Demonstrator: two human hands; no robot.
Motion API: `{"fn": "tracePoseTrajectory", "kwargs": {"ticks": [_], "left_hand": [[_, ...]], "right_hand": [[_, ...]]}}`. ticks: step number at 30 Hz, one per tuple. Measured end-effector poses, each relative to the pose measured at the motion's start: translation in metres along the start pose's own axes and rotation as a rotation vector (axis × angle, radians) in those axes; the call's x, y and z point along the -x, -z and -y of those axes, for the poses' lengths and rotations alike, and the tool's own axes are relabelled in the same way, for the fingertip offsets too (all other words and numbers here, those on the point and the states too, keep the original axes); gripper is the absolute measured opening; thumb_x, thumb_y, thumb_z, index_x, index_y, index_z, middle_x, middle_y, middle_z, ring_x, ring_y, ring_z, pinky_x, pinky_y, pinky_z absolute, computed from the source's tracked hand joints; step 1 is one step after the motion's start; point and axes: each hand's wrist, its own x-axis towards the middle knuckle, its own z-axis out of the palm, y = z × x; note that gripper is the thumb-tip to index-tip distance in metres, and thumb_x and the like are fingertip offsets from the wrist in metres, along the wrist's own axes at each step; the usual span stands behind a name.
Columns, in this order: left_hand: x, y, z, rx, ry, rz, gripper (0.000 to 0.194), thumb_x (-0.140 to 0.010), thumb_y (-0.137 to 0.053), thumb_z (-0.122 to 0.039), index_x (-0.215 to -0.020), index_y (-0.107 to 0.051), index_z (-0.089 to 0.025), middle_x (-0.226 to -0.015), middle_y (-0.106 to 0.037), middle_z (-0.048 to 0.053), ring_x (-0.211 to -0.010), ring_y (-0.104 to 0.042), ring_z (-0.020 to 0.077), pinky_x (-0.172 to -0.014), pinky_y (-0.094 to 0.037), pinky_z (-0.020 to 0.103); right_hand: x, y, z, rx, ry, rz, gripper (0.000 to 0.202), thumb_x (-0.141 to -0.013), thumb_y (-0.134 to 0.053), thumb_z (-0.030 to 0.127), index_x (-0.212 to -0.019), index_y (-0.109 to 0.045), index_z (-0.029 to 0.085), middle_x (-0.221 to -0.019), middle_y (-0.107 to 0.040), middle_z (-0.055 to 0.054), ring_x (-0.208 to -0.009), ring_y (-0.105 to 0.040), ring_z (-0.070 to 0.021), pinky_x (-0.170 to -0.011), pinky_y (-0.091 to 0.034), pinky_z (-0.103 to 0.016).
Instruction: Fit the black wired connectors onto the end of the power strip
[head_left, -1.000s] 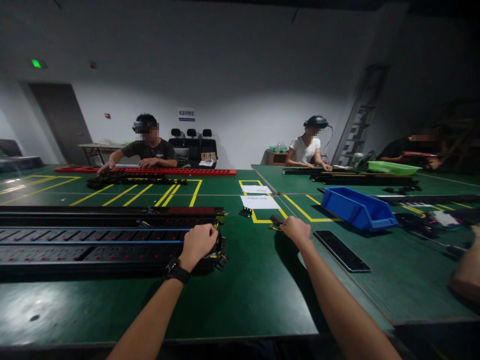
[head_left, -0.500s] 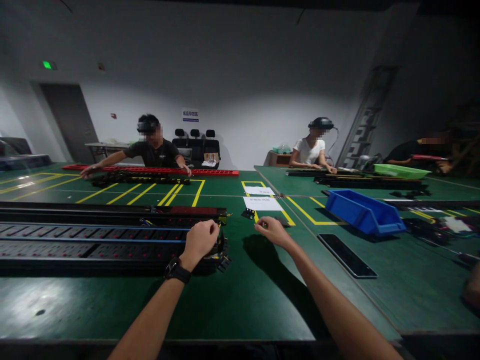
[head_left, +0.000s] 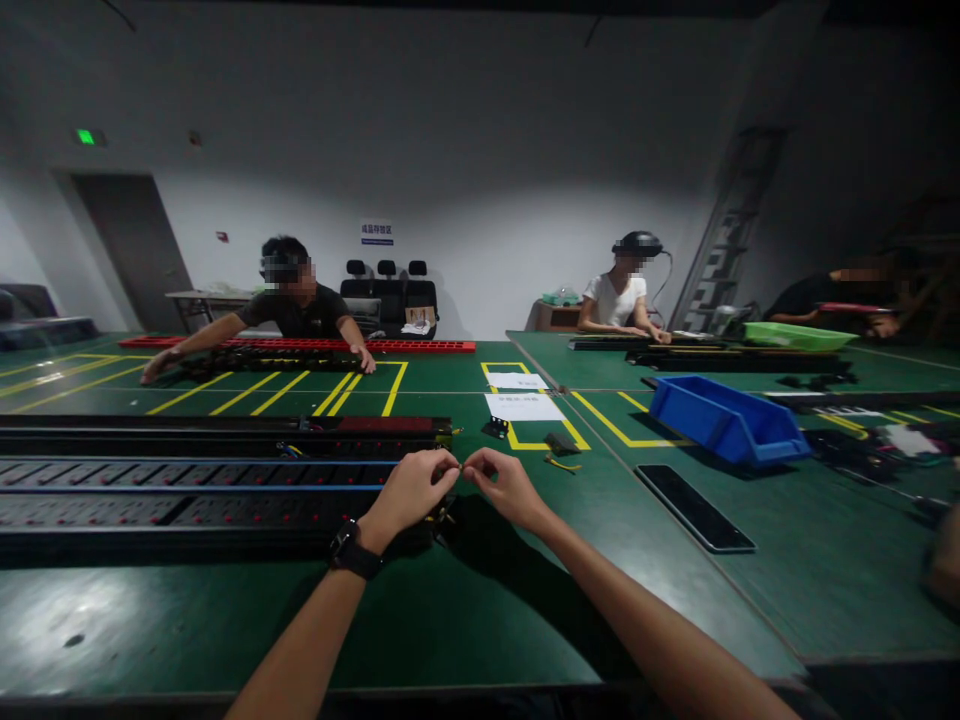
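Observation:
My left hand (head_left: 415, 487), with a black watch on its wrist, is closed in a pinch at the right end of a long black rail with blue edge strips (head_left: 300, 489). My right hand (head_left: 504, 484) also pinches, its fingertips almost meeting those of the left. Between the fingertips shows a tiny yellow-green bit, too small to name. Small black parts (head_left: 444, 515) at the rail's end are partly hidden behind my left hand. Beyond my right hand lie a short piece of coloured wire (head_left: 562, 464), a small dark block (head_left: 561, 443) and a black clip-like part (head_left: 496, 428).
White printed sheets (head_left: 525, 407) lie ahead on the green table (head_left: 480, 640). To the right are a black phone-like slab (head_left: 694, 507) and a blue bin (head_left: 727, 420). A second black rail (head_left: 225, 432) lies behind the first. Several co-workers sit across the tables.
My right hand has moved left, towards my left hand, and their fingertips now come together. The dark block and coloured wire have come into clearer view.

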Motion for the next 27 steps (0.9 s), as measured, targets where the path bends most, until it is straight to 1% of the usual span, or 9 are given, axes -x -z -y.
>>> {"fn": "tracePoseTrajectory", "kwargs": {"ticks": [2,5,8,10,12,15,17,21,27], "left_hand": [[-0.002,0.0,-0.003,0.071,-0.012,0.001,0.024,-0.095,-0.055,-0.035,-0.1,-0.073,-0.02,-0.098,-0.076,0.004,-0.088,-0.068,0.0175,-0.08,-0.05,0.026],[-0.007,0.003,-0.005,0.113,-0.043,0.005,0.025,-0.094,-0.057,-0.037,-0.1,-0.074,-0.02,-0.099,-0.077,0.004,-0.09,-0.069,0.0183,-0.083,-0.05,0.027],[-0.018,0.011,0.002,0.078,-0.017,0.005,0.026,-0.093,-0.056,-0.038,-0.097,-0.075,-0.021,-0.097,-0.077,0.005,-0.089,-0.069,0.0185,-0.083,-0.051,0.028],[-0.029,0.016,0.012,0.02,0.06,-0.054,0.026,-0.093,-0.056,-0.037,-0.098,-0.075,-0.021,-0.097,-0.077,0.005,-0.088,-0.069,0.018,-0.082,-0.051,0.027],[-0.039,0.018,0.024,-0.09,0.229,-0.097,0.023,-0.091,-0.058,-0.034,-0.099,-0.075,-0.022,-0.1,-0.078,0.006,-0.091,-0.07,0.019,-0.083,-0.051,0.027],[-0.049,0.015,0.038,-0.257,0.443,-0.076,0.022,-0.09,-0.059,-0.035,-0.102,-0.075,-0.025,-0.106,-0.077,0.007,-0.098,-0.07,0.0226,-0.084,-0.051,0.029],[-0.051,0.011,0.043,-0.299,0.493,-0.036,0.023,-0.09,-0.057,-0.037,-0.102,-0.074,-0.028,-0.108,-0.077,0.007,-0.101,-0.07,0.0248,-0.083,-0.051,0.031],[-0.05,0.005,0.044,-0.313,0.506,-0.031,0.023,-0.091,-0.055,-0.039,-0.103,-0.072,-0.03,-0.11,-0.076,0.007,-0.102,-0.069,0.0265,-0.081,-0.05,0.032],[-0.049,0.001,0.039,-0.382,0.439,-0.032,0.021,-0.092,-0.055,-0.04,-0.097,-0.071,-0.026,-0.108,-0.075,0.007,-0.1,-0.069,0.024,-0.078,-0.049,0.029]], "right_hand": [[0.0,0.001,0.003,-0.01,0.006,-0.001,0.02,-0.093,-0.058,0.035,-0.089,-0.068,0.019,-0.074,-0.065,0.0,-0.068,-0.057,-0.0149,-0.064,-0.043,-0.025],[0.0,0.002,0.005,-0.014,0.003,-0.013,0.022,-0.093,-0.059,0.039,-0.089,-0.068,0.019,-0.075,-0.065,-0.001,-0.069,-0.057,-0.0157,-0.065,-0.043,-0.026],[-0.001,0.002,0.004,-0.002,-0.044,-0.083,0.025,-0.094,-0.057,0.041,-0.094,-0.069,0.019,-0.077,-0.067,-0.001,-0.068,-0.056,-0.0162,-0.063,-0.042,-0.027],[-0.002,0.003,0.0,0.008,-0.088,-0.148,0.026,-0.094,-0.055,0.041,-0.096,-0.07,0.019,-0.079,-0.068,-0.002,-0.067,-0.057,-0.0165,-0.062,-0.042,-0.027],[-0.002,0.003,-0.006,0.025,-0.13,-0.2,0.026,-0.093,-0.054,0.04,-0.093,-0.07,0.019,-0.078,-0.068,-0.003,-0.068,-0.057,-0.0171,-0.063,-0.043,-0.028],[-0.002,0.003,-0.017,0.084,-0.168,-0.247,0.023,-0.089,-0.055,0.036,-0.088,-0.07,0.019,-0.08,-0.069,-0.004,-0.071,-0.058,-0.0185,-0.067,-0.044,-0.03],[-0.002,0.002,-0.023,0.12,-0.188,-0.265,0.021,-0.087,-0.056,0.034,-0.087,-0.071,0.019,-0.082,-0.069,-0.004,-0.072,-0.059,-0.0189,-0.069,-0.045,-0.031],[-0.002,0.0,-0.029,0.133,-0.216,-0.261,0.02,-0.086,-0.055,0.031,-0.087,-0.071,0.02,-0.084,-0.07,-0.004,-0.073,-0.059,-0.0185,-0.07,-0.044,-0.031],[-0.001,-0.004,-0.029,0.141,-0.194,-0.258,0.018,-0.085,-0.055,0.027,-0.086,-0.071,0.02,-0.084,-0.069,-0.004,-0.075,-0.059,-0.0183,-0.071,-0.045,-0.031]]}}
